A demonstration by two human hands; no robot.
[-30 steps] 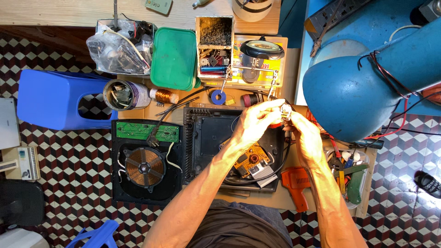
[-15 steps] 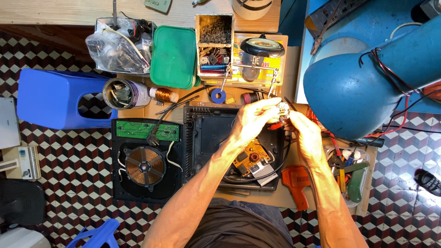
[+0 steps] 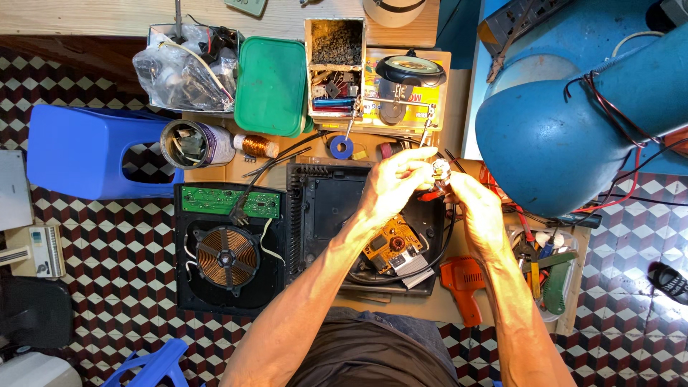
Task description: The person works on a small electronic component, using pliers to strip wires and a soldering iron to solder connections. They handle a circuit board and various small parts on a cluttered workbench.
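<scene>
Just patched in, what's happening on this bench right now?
A person is holding a small metal part up between both hands, left hand and right hand, above an opened black appliance case with an orange circuit board inside. To the left lies a second opened unit with a copper coil and a green circuit board. What the part is cannot be told.

The one head-worn camera looks straight down from well above onto a cluttered workbench [image 3: 236, 168], both forearms reaching up from the bottom edge.
</scene>
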